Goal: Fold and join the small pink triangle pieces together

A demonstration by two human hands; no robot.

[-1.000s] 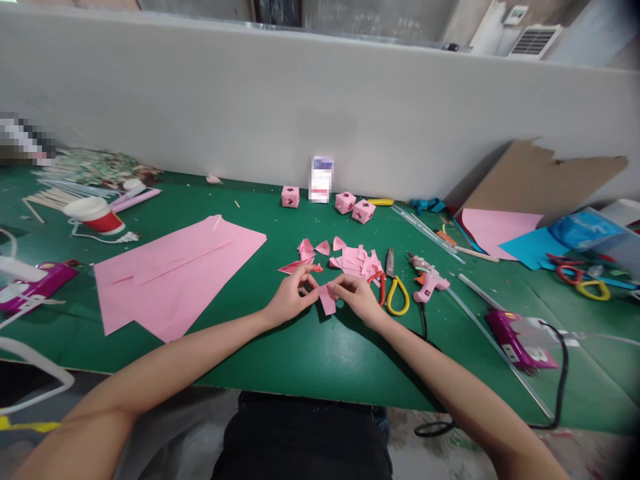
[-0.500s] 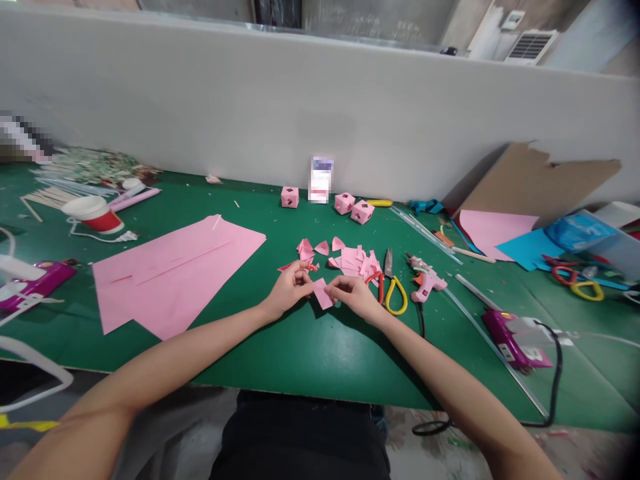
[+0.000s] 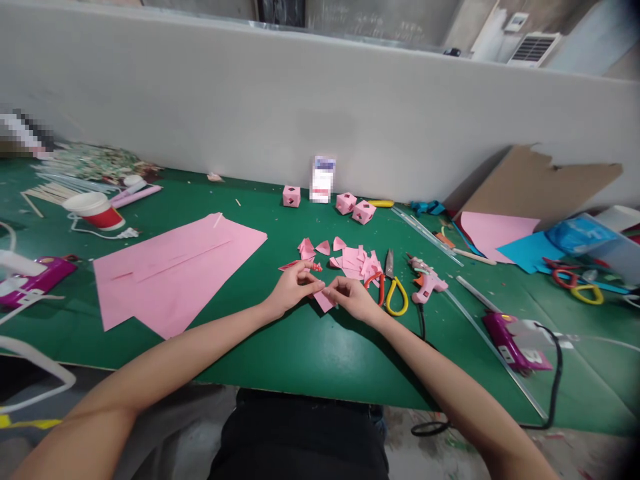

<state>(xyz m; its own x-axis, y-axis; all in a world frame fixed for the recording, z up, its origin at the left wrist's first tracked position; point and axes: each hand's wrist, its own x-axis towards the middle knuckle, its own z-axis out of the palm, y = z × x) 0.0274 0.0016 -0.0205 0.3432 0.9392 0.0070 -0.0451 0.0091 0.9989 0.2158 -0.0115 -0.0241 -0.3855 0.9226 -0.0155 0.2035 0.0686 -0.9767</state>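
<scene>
A small pink paper piece (image 3: 325,301) is pinched between my left hand (image 3: 294,289) and my right hand (image 3: 349,297), whose fingertips nearly meet at its upper edge. Just beyond my hands lies a pile of pink paper scraps (image 3: 354,261), with several folded pink pieces (image 3: 307,249) to its left. Scissors with yellow and red handles (image 3: 397,298) rest right of my right hand, and a pink glue gun (image 3: 429,283) lies farther right. Three pink paper cubes (image 3: 291,197) with cut-out holes stand near the wall.
Large pink sheets (image 3: 175,280) cover the table's left part, near a red and white paper cup (image 3: 97,211). At right are a purple power strip (image 3: 517,342), its black cable, clear sticks, a cardboard sheet (image 3: 540,183) and more scissors (image 3: 587,294).
My fingertips have come closer together along the pink piece's upper edge, covering more of it. The view has shifted slightly; the objects on the table lie as before.
</scene>
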